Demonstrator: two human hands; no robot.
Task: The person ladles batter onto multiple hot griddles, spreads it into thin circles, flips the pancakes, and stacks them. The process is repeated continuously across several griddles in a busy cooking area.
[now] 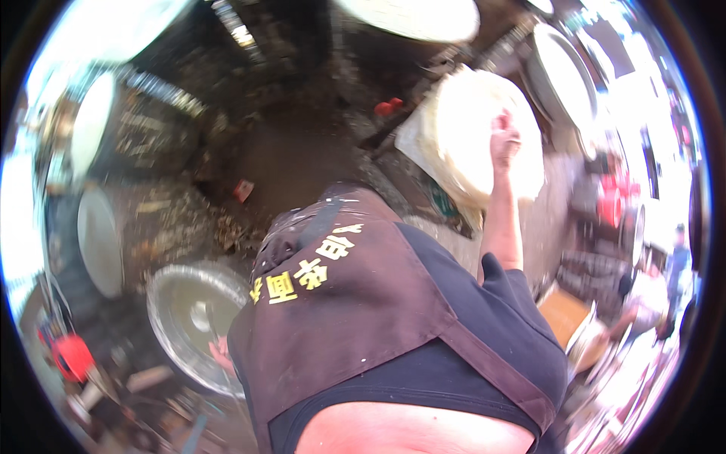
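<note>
My right arm reaches out to a round, pale stack (465, 136) with soft, uneven edges, overexposed so that its top shows little detail. My right hand (505, 142) is over its upper face; blur hides how the fingers are set and whether they pinch anything. Beneath the stack, a whitish cloth or sheet (417, 144) sticks out at one side. On the other side of my body, my left hand (222, 353) is at a wide basin (161, 329) of cloudy liquid. Its fingers close around the thin handle of what looks like a ladle (199, 316).
Pale round discs (101, 244) stand around the dark, littered floor (289, 153), with another round vessel (564, 79) beyond the stack. A small red object (388, 106) lies near the stack. Red containers (610, 207), an orange-topped box (564, 315) and a person (646, 295) are at right.
</note>
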